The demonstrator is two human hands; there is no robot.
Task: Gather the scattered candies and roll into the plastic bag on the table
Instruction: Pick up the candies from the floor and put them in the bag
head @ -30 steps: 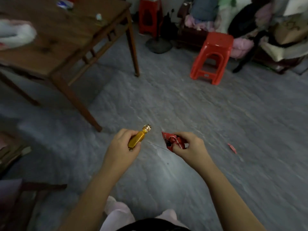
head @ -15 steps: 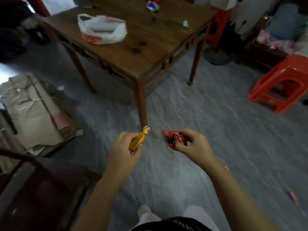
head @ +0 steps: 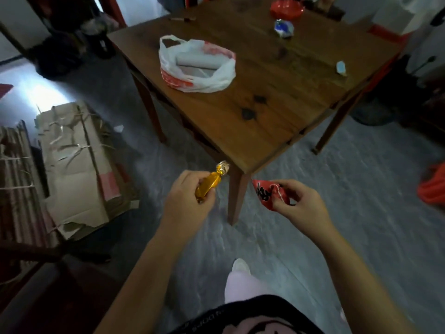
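My left hand point(head: 186, 201) grips a gold-wrapped candy point(head: 209, 185), its twisted end pointing up. My right hand point(head: 297, 204) holds a red candy packet point(head: 263, 192) with black print. Both hands hover over the floor just in front of the near corner of the wooden table point(head: 277, 116). On the table's left part sits a white plastic bag point(head: 199, 75) with red print, its mouth open, with a grey roll point(head: 199, 59) lying inside. A blue-and-white candy point(head: 284, 27) and a pale blue candy point(head: 341, 67) lie on the tabletop farther right.
A red dish point(head: 286, 7) stands at the table's far edge. Flattened cardboard point(head: 74, 160) lies on the floor to the left. Part of a red stool point(head: 432, 189) shows at the right edge. A dark chair point(head: 48, 273) is at the lower left.
The view has swung left and closer to the table, bringing the bag and tabletop candies into view. Both hands keep their candies in the same grip.
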